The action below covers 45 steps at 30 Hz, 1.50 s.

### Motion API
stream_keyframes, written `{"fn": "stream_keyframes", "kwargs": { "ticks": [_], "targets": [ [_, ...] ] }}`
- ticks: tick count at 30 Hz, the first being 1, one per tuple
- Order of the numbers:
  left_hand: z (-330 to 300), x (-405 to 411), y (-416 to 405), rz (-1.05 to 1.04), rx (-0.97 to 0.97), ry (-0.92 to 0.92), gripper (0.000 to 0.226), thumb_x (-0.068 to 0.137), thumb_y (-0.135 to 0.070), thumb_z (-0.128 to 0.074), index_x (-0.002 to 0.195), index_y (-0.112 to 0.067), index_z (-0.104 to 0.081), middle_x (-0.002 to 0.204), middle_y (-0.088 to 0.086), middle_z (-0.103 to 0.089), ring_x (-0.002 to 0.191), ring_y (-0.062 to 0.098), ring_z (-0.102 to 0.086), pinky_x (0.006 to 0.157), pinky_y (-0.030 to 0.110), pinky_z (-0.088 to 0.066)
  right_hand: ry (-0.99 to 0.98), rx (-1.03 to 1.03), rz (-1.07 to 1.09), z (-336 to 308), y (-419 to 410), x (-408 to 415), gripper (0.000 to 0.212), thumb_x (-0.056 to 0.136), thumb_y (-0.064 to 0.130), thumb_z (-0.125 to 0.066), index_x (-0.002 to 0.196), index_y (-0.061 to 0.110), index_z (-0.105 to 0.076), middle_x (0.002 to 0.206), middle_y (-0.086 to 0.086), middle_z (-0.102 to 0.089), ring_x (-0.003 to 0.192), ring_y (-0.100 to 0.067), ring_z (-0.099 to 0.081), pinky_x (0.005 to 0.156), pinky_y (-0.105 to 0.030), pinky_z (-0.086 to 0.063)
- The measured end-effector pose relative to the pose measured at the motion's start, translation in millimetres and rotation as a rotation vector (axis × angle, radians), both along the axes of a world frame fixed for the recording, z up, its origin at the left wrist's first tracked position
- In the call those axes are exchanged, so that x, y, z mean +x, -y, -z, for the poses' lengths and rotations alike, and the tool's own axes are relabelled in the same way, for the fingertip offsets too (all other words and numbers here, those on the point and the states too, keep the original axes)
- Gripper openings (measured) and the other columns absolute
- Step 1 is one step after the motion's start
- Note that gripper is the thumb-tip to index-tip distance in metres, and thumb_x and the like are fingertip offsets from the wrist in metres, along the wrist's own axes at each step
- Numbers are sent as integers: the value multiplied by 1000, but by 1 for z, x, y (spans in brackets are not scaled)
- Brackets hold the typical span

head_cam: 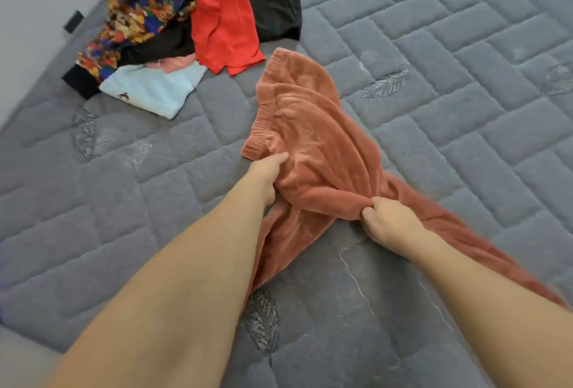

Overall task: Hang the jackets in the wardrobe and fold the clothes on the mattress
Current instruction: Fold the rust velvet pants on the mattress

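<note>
Left hand and right hand: bunched rust-orange knitted sweater is pinched by both, mid grey quilted mattress. Risk: one sleeve trails off the near edge; uneven fold is likely unless it is spread flat.

- The sweater lies on the mattress, stretching away beyond the fingers of both hands.
- The left hand grips it left of the right hand.
- A clothes pile sits far beyond the left fingers, apart from the sweater.
</note>
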<state>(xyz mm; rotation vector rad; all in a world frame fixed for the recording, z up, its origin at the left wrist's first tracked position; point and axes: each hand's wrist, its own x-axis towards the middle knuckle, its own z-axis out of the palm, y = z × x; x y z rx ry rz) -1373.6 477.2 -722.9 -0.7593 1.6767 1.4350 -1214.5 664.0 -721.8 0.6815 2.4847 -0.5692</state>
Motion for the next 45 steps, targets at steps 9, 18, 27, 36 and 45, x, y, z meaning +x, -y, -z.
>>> {"fn": "stream_keyframes", "kwargs": {
  "ticks": [9,18,27,36,45],
  "targets": [
    [-100,12,-158,1,59,-631,14,90,-25,-53,104,-22,-54,84,-2,-57,82,13,-58,88,17,-48,75,-1245,941,-90,-48,79,13,71,14,-56,74,11,-69,75,-10,-64,75,-25,-61,75,-31,-46],
    [-194,195,-480,627,551,-613,35,100,-12,-51,134,-12,-41,111,21,-58,62,10,-47,53,22,-41,-355,-1066,1508,-115,-263,265,20,79,10,-52,97,12,-63,100,-15,-57,83,-30,-60,87,-44,-52],
    [-38,299,-443,1342,-426,-579,48,95,-34,-44,142,-23,-42,155,9,-30,140,34,-31,116,52,-23,-223,-917,1658,-18,-283,389,94,56,60,-68,138,17,-53,136,-3,-56,121,-26,-54,105,-43,-40],
    [6,233,-368,912,-823,-692,76,92,-44,-49,155,-20,-13,158,14,-20,141,36,-24,111,53,-25,-297,-842,1278,22,-267,358,65,59,46,-85,115,19,-68,102,-3,-75,97,-20,-70,91,-45,-56],
    [12,178,-362,1106,-651,-660,19,83,-14,-41,101,-13,-48,91,21,-69,77,36,-69,66,36,-56,417,-667,213,-25,-240,337,107,49,74,-78,142,32,-46,147,3,-47,131,-18,-48,110,-33,-40]
  ]
}}
